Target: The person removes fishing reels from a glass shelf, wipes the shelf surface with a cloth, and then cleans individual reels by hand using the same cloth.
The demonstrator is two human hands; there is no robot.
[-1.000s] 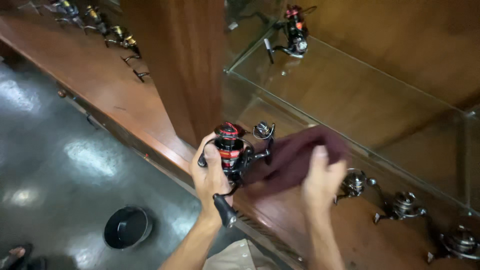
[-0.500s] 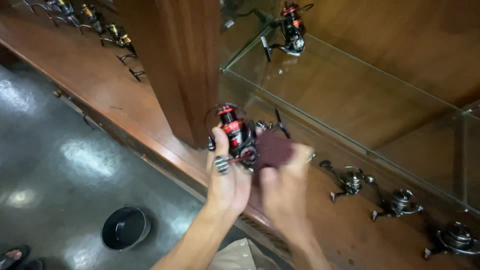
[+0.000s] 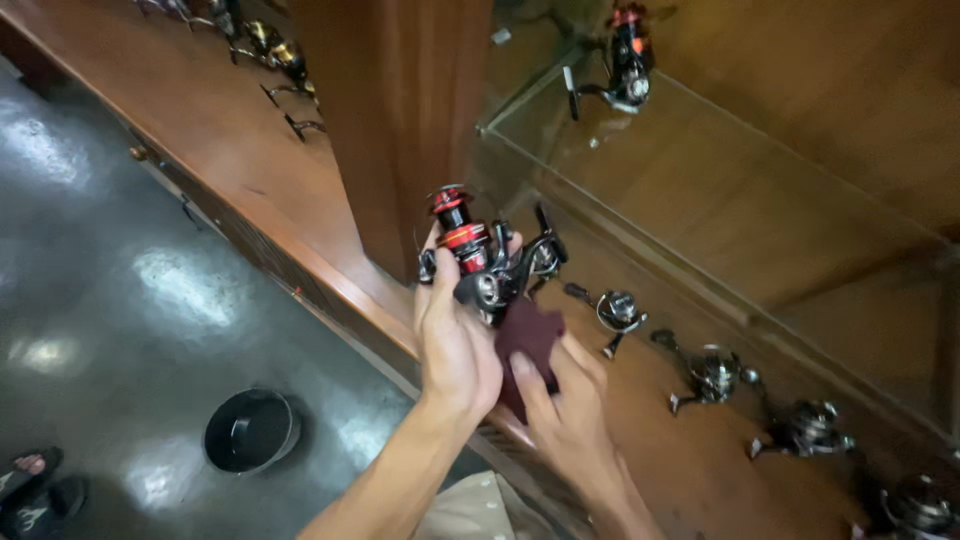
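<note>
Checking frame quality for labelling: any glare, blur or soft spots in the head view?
Head view: ceiling-light glare patches on the glossy dark floor; reflections on the glass shelf; the red-and-black spinning reel in the left hand reads fairly sharp; the right hand and far reels slightly soft.

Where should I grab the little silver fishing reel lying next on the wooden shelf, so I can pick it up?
Probably by its round body, coming down from above. The silver reel lies apart from the next reel, so fingers fit on both sides. Its thin handle sticks out low and would likely swing.
</note>
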